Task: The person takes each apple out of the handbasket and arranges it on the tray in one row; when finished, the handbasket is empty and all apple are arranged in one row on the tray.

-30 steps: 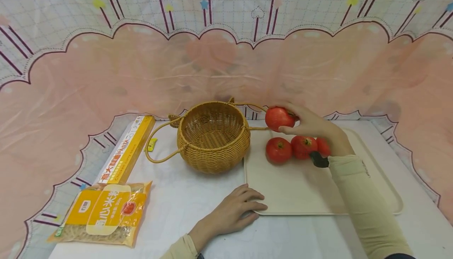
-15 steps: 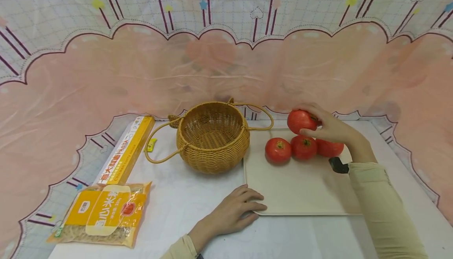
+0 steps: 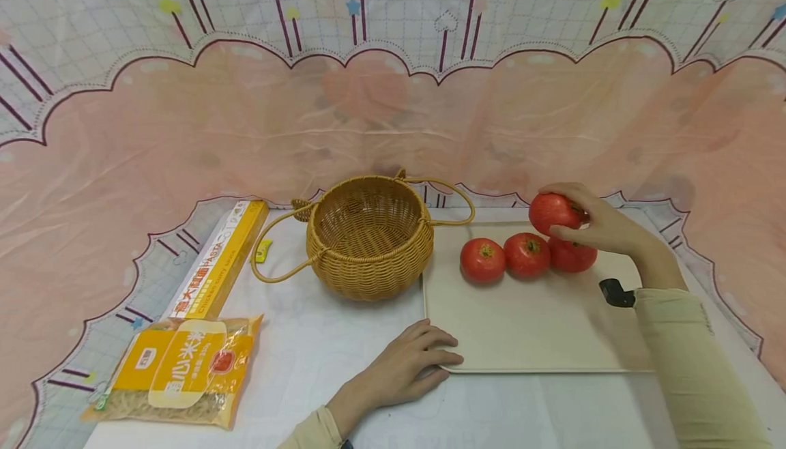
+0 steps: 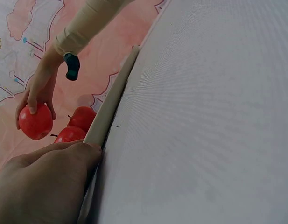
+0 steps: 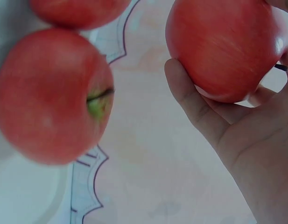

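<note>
My right hand (image 3: 598, 224) grips a red apple (image 3: 555, 213) from its right side, with the apple's stem toward the palm in the right wrist view. This apple is held up behind a row of three more: a left apple (image 3: 482, 261), a middle apple (image 3: 527, 255) and a right apple (image 5: 55, 95), which it partly overlaps in the head view. The row lies on a beige tray (image 3: 522, 333). My left hand (image 3: 408, 364) rests at the tray's front left corner, fingers over the rim; in the left wrist view its fingertip lies along the tray's edge.
A round wicker basket (image 3: 371, 275) with two loop handles stands left of the tray, its right handle reaching over the tray's back corner. Further left are a pasta box (image 3: 221, 261), a small yellow packet (image 3: 263, 251) and an orange noodle bag (image 3: 178, 370). A patterned cloth (image 3: 393, 114) hangs behind.
My right hand has carried the apple to the right, from beside the basket's right handle to behind the row's right end. My left hand has stayed at the tray corner.
</note>
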Motion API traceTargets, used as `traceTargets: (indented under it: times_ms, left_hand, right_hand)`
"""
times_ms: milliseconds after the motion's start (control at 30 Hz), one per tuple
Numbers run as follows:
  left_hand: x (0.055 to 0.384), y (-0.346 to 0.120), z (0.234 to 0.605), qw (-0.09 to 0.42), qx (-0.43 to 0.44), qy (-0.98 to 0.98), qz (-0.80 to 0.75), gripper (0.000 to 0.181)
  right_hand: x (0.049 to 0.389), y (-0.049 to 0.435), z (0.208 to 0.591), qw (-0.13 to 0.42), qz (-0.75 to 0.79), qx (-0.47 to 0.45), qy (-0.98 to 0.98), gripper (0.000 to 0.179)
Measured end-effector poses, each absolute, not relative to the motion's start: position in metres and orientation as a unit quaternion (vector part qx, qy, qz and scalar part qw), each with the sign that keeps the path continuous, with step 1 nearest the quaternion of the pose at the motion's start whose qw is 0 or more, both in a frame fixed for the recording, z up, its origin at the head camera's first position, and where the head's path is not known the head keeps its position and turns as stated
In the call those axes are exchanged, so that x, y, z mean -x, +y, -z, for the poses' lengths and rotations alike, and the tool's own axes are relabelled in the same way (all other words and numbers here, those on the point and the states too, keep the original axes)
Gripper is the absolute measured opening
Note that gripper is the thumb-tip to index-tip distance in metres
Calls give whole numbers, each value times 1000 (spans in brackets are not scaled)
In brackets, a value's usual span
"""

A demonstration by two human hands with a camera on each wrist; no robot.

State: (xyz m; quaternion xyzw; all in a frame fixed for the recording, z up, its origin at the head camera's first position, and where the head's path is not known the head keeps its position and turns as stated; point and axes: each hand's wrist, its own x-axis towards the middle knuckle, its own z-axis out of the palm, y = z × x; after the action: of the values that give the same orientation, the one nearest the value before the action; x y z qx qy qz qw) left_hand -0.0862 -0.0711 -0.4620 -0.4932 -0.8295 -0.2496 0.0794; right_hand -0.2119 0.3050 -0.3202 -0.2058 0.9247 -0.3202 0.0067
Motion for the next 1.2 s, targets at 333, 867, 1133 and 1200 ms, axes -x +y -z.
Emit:
traceTargets:
  times_ms: [333,867,1133,1200]
  left_hand:
    - [86,-72,461,80,494,-829,248,25]
    - [87,-71,459,81,492,-828,255,25]
    - [85,-71,457,73,491,-829,258,25]
    - [86,-71,457,73,490,-830,257,25]
  right_hand:
    - [206,329,323,-8,311,204,928,64]
    - [197,363,333,-15,286,165,944,64]
    - [193,379,336,17,287,150,946,67]
    - [193,382,337,18,285,149,947,67]
